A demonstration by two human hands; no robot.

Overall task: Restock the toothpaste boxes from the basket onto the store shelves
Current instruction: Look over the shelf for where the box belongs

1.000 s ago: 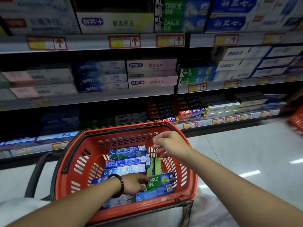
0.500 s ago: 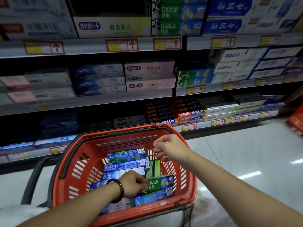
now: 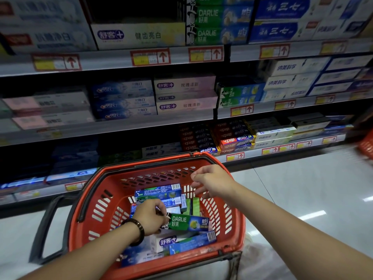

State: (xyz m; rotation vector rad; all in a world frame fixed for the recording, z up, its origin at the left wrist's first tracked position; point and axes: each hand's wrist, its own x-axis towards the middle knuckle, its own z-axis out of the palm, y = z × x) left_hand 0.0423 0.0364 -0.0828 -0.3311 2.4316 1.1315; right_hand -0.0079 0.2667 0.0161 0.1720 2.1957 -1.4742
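Head view: left hand (image 3: 150,216) grips green box (image 3: 189,222), its length pointing right; right hand (image 3: 214,183) hangs relaxed.

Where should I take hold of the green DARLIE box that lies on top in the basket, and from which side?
Probably across its two long edges near the left end, coming from above: the green DARLIE box lies flat on top of the other boxes, and the basket walls close off the sides. The left hand grips that end.
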